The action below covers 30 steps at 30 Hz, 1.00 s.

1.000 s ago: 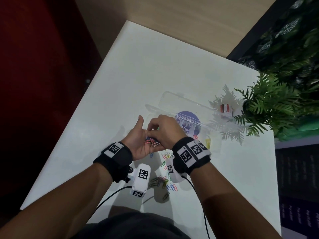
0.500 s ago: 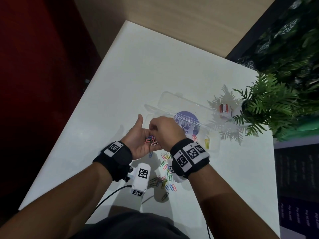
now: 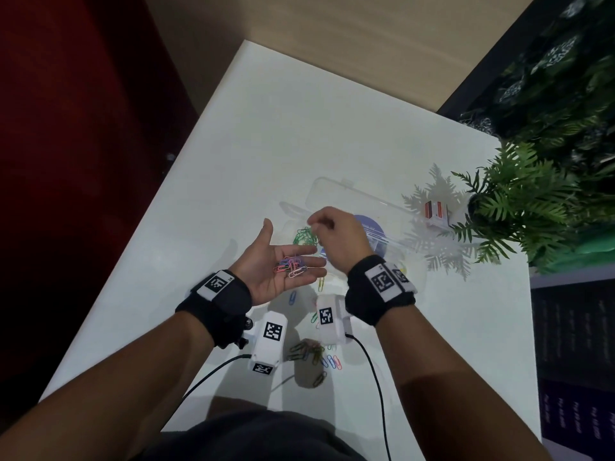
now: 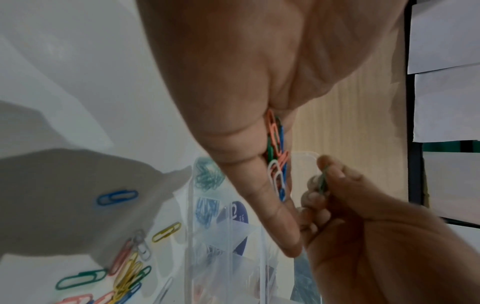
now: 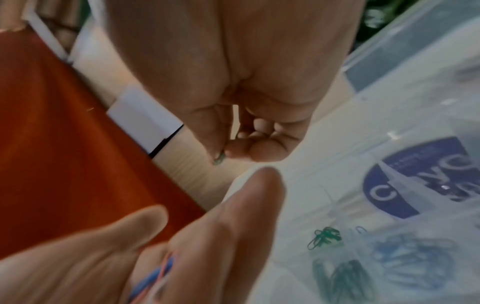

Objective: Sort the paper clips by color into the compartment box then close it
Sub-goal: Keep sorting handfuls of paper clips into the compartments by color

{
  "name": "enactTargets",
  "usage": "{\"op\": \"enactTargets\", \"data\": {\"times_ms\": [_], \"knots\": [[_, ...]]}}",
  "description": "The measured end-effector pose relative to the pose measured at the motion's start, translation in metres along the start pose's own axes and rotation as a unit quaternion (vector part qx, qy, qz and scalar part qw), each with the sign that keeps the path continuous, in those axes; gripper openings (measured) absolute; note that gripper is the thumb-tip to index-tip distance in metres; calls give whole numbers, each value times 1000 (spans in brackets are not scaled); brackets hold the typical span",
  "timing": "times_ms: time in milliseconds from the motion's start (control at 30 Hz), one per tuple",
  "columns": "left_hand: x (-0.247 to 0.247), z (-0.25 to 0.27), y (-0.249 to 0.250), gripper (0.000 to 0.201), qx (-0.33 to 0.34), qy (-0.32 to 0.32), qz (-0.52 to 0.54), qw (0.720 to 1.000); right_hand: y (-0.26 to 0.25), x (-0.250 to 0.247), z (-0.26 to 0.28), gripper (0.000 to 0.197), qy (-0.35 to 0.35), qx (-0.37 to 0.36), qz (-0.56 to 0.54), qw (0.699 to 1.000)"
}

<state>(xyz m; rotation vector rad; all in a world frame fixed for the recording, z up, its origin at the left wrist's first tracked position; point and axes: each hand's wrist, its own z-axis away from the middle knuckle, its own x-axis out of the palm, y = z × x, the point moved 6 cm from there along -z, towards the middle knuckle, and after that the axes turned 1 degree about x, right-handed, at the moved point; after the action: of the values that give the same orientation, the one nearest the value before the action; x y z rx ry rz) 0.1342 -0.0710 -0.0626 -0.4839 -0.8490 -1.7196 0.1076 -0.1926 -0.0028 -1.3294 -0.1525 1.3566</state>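
My left hand (image 3: 270, 272) lies palm up and flat, carrying a small heap of mixed paper clips (image 3: 293, 266) on its fingers; the left wrist view shows that heap (image 4: 276, 160) edge-on. Just right of it, my right hand (image 3: 324, 227) pinches a green paper clip (image 5: 218, 160) between thumb and forefinger, above the clear compartment box (image 3: 396, 261). Green clips (image 3: 305, 237) lie in the box's left compartment, with blue clips (image 4: 206, 209) in the one beside it. The lid (image 3: 346, 197) is folded open at the back.
Loose clips of several colours (image 3: 314, 354) lie on the white table (image 3: 299, 128) near my body, under my wrists. A potted fern (image 3: 519, 207) and a small red-and-white box (image 3: 436, 212) stand at the right edge. Cables trail from both wrist cameras.
My right hand has lifted out of the left palm and moved up over the box with a green clip. The left hand has flattened out.
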Motion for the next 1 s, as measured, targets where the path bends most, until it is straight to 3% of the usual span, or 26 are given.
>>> {"op": "enactTargets", "data": {"times_ms": [67,267,367,533,633,733,1000], "knots": [[-5,0,0,94,6,13,0,1000,8,-7,-10,13,27,7,19,999],[-12,0,0,93,18,25,9,999,26,1,-24,14,19,63,45,997],[-12,-2,1,93,23,24,15,999,13,-3,-11,13,12,20,74,997],[-2,-6,0,95,24,-9,16,1000,-5,18,33,15,-125,-102,179,971],[0,-9,-3,98,20,-22,7,1000,4,22,40,28,-112,-111,224,962],[4,-11,-9,96,14,-21,-10,1000,10,22,47,15,-105,-123,251,954],[20,-12,-20,95,0,-35,-31,999,18,15,63,9,-94,-172,251,948]]}}
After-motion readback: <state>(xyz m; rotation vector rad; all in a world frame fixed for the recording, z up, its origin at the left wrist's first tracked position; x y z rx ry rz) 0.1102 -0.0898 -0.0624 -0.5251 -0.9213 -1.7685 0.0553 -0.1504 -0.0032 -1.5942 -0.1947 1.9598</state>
